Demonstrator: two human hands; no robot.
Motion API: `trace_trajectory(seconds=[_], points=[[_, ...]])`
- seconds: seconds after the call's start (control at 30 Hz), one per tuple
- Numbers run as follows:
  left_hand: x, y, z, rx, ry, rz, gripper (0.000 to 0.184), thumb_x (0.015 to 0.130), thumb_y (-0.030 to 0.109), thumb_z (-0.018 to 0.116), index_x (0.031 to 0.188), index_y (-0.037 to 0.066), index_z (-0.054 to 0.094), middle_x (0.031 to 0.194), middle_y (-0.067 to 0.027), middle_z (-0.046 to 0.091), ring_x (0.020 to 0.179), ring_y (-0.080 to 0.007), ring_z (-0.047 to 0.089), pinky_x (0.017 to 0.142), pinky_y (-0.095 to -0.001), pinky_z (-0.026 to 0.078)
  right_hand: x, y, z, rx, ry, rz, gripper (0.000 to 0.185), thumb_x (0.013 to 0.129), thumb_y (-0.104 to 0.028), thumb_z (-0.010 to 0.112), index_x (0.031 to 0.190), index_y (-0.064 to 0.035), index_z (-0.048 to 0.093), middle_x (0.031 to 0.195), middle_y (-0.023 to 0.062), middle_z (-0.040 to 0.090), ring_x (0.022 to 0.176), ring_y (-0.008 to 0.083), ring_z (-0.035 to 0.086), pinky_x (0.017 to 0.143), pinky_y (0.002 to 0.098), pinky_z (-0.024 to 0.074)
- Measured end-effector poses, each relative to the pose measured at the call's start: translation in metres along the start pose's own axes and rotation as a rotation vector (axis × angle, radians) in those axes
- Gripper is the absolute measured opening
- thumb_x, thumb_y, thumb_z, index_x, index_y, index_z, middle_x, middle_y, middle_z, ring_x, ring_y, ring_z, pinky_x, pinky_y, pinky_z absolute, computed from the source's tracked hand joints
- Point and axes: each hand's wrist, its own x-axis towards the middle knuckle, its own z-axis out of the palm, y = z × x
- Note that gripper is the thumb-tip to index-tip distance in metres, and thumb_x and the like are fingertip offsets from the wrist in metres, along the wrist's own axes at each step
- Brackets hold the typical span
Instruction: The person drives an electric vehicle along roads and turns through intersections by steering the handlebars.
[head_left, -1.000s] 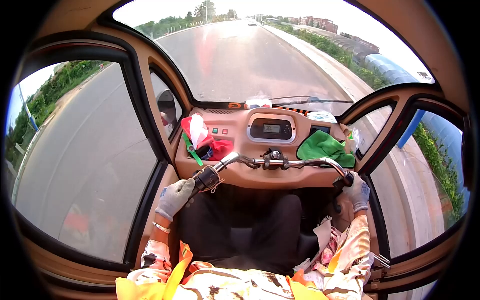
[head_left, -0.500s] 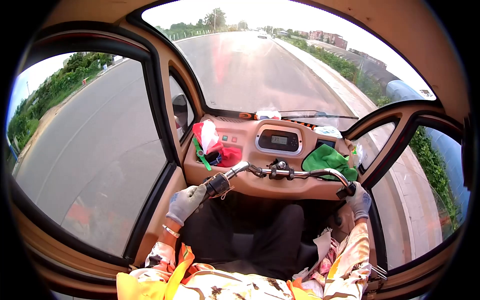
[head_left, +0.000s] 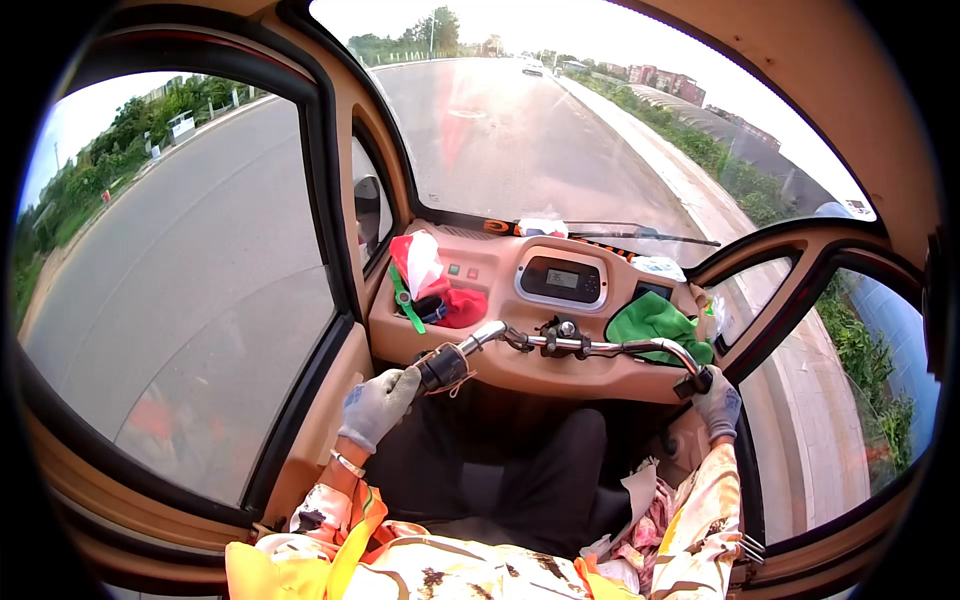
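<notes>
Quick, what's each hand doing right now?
Left hand: closed around the left end of the handlebar, in a glove.
Right hand: closed around the right end, also gloved.

Bright daylight entered from twelve o'clock, glaring across the grey asphalt road (head_left: 480, 130); fisheye distortion bowed the black-rimmed edges.

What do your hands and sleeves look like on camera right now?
The left hand and right hand wear pale grey gloves with bluish markings. A silvery band circles the left wrist. The sleeves are pale, patterned with orange, pink and dark patches.
</notes>
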Motion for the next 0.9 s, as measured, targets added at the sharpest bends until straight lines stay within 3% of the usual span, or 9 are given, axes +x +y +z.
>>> trace_trajectory(seconds=[0.47, 0.57, 0.9], points=[[-0.0008, -0.0011, 0.0048, -0.052, 0.027, 0.007, 0.067, 0.103, 0.069, 0.046, 0.107, 0.01, 0.077, 0.072, -0.0031, 0.072, 0.066, -0.0181, 0.071, 0.065, -0.0339, 0.053, -0.0008, -0.002, -0.0015, -0.021, 0.009, -0.021, 0.042, 0.08, -0.018, 0.078, 0.121, -0.016, 0.067, 0.103, 0.0191, 0.075, 0.099, 0.0419, 0.071, 0.084, 0.0493, 0.0575], [0.0012, -0.0043, 0.0039, -0.046, 0.011, 0.001, 0.067, 0.102, 0.07, 0.047, 0.107, 0.01, 0.077, 0.072, -0.0028, 0.072, 0.066, -0.0183, 0.071, 0.066, -0.0338, 0.053, 0.0016, -0.0009, 0.0008, -0.012, 0.004, 0.011, 0.046, 0.075, -0.018, 0.081, 0.119, -0.0179, 0.067, 0.101, 0.0156, 0.075, 0.097, 0.0391, 0.072, 0.085, 0.0491, 0.057], [0.0042, -0.0073, 0.0078, -0.051, 0.054, 0.017, 0.062, 0.103, 0.065, 0.05, 0.106, 0.009, 0.077, 0.071, -0.0041, 0.072, 0.068, -0.0195, 0.072, 0.068, -0.0352, 0.053, -0.003, -0.0056, -0.0058, 0.014, 0.017, 0.002, 0.043, 0.078, -0.015, 0.078, 0.12, -0.0151, 0.068, 0.104, 0.0184, 0.075, 0.101, 0.0408, 0.071, 0.086, 0.0484, 0.057]])
